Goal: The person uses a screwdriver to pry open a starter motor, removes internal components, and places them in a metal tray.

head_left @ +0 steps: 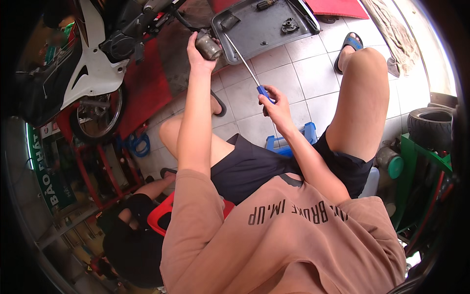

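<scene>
A metal cylinder (209,49) is gripped in the left hand (198,55) at upper centre, beside the left edge of a grey tray (257,30), perhaps so that loose bits can be caught there. A screwdriver (263,91) is held by its blue handle in the closed right hand (277,105) near mid-frame, presumably to leave its shaft free for aiming. One cylinder, one screwdriver and one tray are counted, with four parts seen in the tray: a dark block (229,20), a ridged piece (265,5), a black fitting (290,25) and a small disc (264,42).
</scene>
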Action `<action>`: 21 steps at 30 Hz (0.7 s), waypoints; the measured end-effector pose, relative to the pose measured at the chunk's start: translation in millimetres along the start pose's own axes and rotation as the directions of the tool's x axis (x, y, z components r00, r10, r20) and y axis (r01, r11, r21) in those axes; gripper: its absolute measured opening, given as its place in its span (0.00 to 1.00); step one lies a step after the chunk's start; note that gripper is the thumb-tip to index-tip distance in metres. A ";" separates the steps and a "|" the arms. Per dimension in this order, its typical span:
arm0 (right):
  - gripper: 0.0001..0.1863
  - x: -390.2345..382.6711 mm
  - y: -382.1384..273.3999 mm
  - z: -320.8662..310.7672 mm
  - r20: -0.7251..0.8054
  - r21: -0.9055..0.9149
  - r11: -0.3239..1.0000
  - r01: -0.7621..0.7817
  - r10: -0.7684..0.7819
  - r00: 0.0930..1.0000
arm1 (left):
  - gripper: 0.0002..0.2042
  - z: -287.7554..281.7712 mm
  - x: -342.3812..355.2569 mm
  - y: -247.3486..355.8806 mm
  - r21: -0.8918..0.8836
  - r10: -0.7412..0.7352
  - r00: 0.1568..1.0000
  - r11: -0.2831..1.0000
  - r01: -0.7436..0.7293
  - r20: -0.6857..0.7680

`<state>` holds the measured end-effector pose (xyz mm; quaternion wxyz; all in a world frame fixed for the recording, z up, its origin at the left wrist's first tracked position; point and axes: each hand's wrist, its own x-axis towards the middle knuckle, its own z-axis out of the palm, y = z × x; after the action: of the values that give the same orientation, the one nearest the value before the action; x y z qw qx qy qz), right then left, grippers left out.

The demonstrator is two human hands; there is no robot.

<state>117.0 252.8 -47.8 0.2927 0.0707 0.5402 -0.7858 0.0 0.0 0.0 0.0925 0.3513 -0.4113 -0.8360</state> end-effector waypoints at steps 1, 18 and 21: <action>0.23 -2.8 -7.5 0.1 0.010 0.033 0.999 0.006 -0.006 1.000 | 0.20 5.5 -11.4 7.1 -0.067 -0.058 0.997 0.996 0.061 0.056; 0.18 -26.4 -69.1 26.4 0.147 -0.026 0.999 0.035 -0.030 0.989 | 0.29 38.6 -58.2 41.2 -0.286 -0.139 0.990 0.948 0.142 0.032; 0.20 -24.2 -71.2 23.0 0.119 0.000 1.000 -0.031 0.030 0.992 | 0.29 39.1 -49.5 43.6 -0.221 -0.024 0.999 0.975 0.031 0.031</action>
<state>103.3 259.0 29.4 0.3364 0.0322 0.5198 -0.7846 4.6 18.2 74.3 0.1137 0.3326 -0.3118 -0.8828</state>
